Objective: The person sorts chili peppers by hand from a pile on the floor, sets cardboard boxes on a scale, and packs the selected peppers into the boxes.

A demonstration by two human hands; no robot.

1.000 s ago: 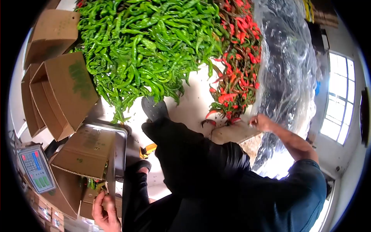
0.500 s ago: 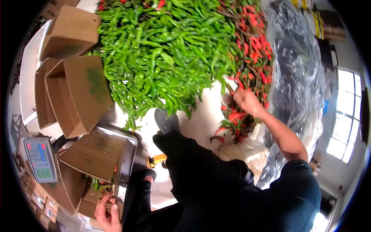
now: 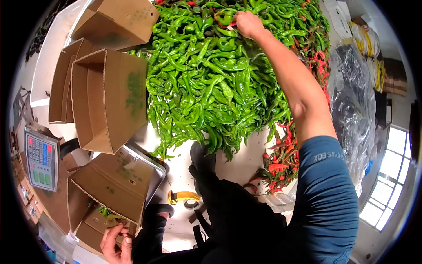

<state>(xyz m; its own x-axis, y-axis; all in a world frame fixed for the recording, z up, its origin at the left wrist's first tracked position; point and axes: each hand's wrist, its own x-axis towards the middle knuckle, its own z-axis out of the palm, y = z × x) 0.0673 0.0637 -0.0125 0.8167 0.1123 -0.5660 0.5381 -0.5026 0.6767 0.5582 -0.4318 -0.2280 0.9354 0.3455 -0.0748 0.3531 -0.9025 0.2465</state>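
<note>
My right hand (image 3: 249,24) is stretched far over the heap of green peppers (image 3: 206,88). Its fingers are closed at a red pepper (image 3: 227,26) with green ones around it; the fingertips are partly hidden. Low on the left, my left hand (image 3: 116,243) is at the open mouth of a cardboard box (image 3: 110,180). Its fingers pinch a yellowish-green pepper (image 3: 115,218). Some green and red peppers (image 3: 102,210) show inside that box. Red and dark peppers (image 3: 280,160) lie in a strip along the right of the heap.
More open cardboard boxes (image 3: 121,94) stand left of the heap. A scale display (image 3: 41,160) is at the far left, and a metal tray (image 3: 154,169) sits under the pepper box. Yellow tape (image 3: 183,196) lies by my feet. Clear plastic sheeting (image 3: 351,101) runs along the right.
My right hand has moved from the red peppers at the right to the far part of the green heap. My left hand stays by the box. The view has shifted.
</note>
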